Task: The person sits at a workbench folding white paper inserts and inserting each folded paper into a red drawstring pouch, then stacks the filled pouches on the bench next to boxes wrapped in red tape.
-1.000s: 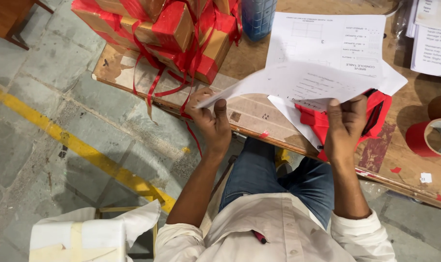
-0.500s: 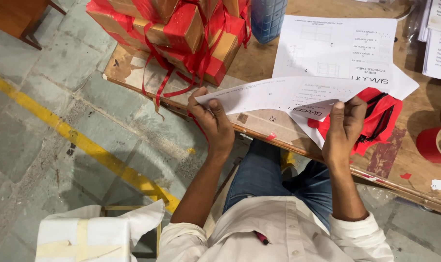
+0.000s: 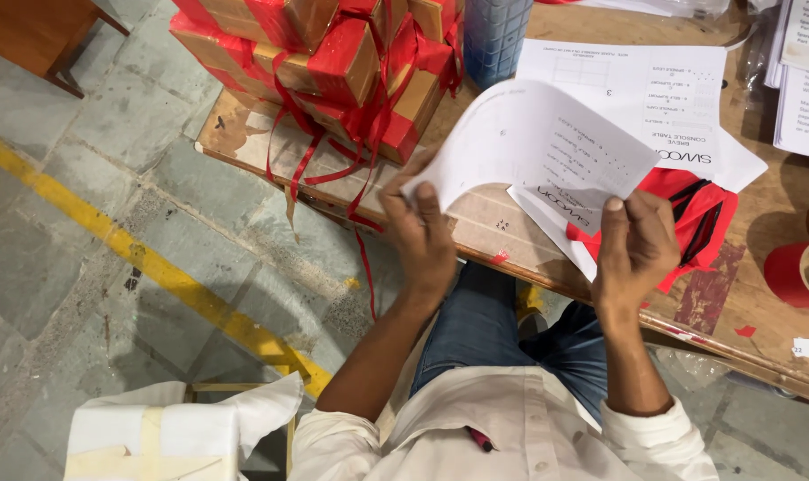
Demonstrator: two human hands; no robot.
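Observation:
I hold a white printed sheet of paper [image 3: 534, 147] up over the wooden table's edge [image 3: 511, 258]. My left hand [image 3: 420, 233] grips its left edge and my right hand [image 3: 638, 245] pinches its lower right corner. The sheet curves upward between them. More printed sheets [image 3: 681, 107] lie flat on the table behind it. Under my right hand and the papers lies a red fabric pouch [image 3: 703, 218] with dark straps.
A stack of brown boxes tied with red ribbon [image 3: 333, 62] fills the table's left end, ribbons hanging over the edge. A blue container [image 3: 498, 31] stands behind. A red tape roll [image 3: 796, 272] lies at right. Yellow floor line [image 3: 155, 267]; wrapped white bundle [image 3: 155, 432] at lower left.
The sheet has been lifted and turned up toward me, so its printed face now shows. Both hands rose slightly with it.

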